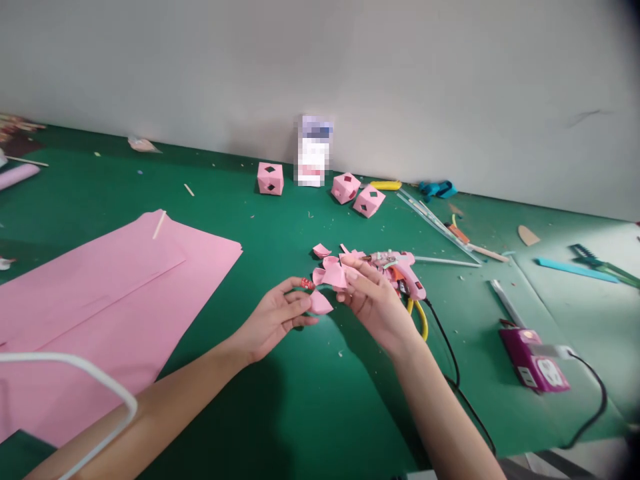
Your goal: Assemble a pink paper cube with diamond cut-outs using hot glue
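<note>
Pink pieces (321, 303) (seemingly two), both hands (275, 312)

head-worn | faces forward and down | hands mid-view | single view

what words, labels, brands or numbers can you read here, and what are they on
There are none that can be read.
Upright card against the wall: its print is blurred into blocks, too unclear to quote.
Magenta socket box: any lettering is too small to read.
Pink glue gun: any marking is too small to read.
</note>
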Tool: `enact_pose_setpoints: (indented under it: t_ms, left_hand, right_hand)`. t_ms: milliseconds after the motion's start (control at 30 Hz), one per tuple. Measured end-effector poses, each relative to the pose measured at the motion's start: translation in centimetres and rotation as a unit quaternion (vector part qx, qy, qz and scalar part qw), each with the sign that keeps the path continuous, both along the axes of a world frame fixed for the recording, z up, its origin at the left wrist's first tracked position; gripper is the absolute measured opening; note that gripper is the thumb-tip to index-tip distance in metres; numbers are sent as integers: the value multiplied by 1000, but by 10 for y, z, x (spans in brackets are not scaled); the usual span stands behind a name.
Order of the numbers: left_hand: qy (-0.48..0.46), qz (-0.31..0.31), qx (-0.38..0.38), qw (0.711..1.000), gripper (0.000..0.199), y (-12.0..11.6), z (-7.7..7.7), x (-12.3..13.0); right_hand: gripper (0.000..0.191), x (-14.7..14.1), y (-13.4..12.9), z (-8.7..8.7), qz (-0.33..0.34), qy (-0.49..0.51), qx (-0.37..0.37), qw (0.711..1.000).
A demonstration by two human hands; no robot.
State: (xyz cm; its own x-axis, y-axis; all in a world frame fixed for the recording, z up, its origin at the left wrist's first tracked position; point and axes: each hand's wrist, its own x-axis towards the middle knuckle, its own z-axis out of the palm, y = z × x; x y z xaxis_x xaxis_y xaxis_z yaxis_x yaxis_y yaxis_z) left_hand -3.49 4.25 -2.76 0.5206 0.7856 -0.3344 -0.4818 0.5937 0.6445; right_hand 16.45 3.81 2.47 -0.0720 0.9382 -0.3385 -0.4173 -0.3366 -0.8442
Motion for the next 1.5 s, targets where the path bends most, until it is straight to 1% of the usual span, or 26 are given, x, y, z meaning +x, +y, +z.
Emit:
enact_pose_setpoints:
  t_ms: [67, 100, 167, 267, 333, 467, 533, 733, 900, 1033, 1267, 1500]
  left_hand:
    - [44, -15, 32, 998, 43, -2, 1, 2]
    - [64, -22, 47, 997, 44, -3, 2, 3]
    - [87, -27, 69, 993, 44, -5, 4, 4]
    - [81, -19, 74, 994, 43, -6, 6, 3]
    - [69, -14, 72, 995, 43, -6, 7, 3]
    - [68, -6, 82, 994, 38, -5, 6, 3]
    - [69, -3, 83, 994, 37, -6, 5, 3]
    - [68, -3, 79, 995, 36, -6, 5, 2]
    - [62, -4, 77, 995, 34, -5, 5, 1]
    - [57, -7, 75, 996, 34, -6, 5, 1]
    - [57, -13, 73, 996, 29, -4, 5, 2]
    - [48, -24, 71, 996, 29, -4, 5, 1]
  right_hand:
    - [41, 5, -9, -11, -15, 39, -24, 999]
    - [42, 8, -12, -15, -11, 55, -37, 998]
    - [35, 11, -15, -23, 14, 80, -56, 995]
    - [23, 12, -17, -29, 63, 88, -62, 992]
    - [24, 9, -17, -31, 81, 87, -59, 991]
    - [25, 2, -20, -34, 70, 98, -44, 992]
    - [23, 0, -22, -36, 64, 97, -37, 993]
    - [21, 2, -24, -36, 68, 54, -8, 996]
    - [24, 2, -24, -34, 72, 35, -5, 997]
    - [21, 2, -24, -33, 79, 22, 2, 997]
    - [18, 3, -25, -31, 52, -48, 58, 996]
    - [20, 2, -26, -31, 55, -71, 71, 993]
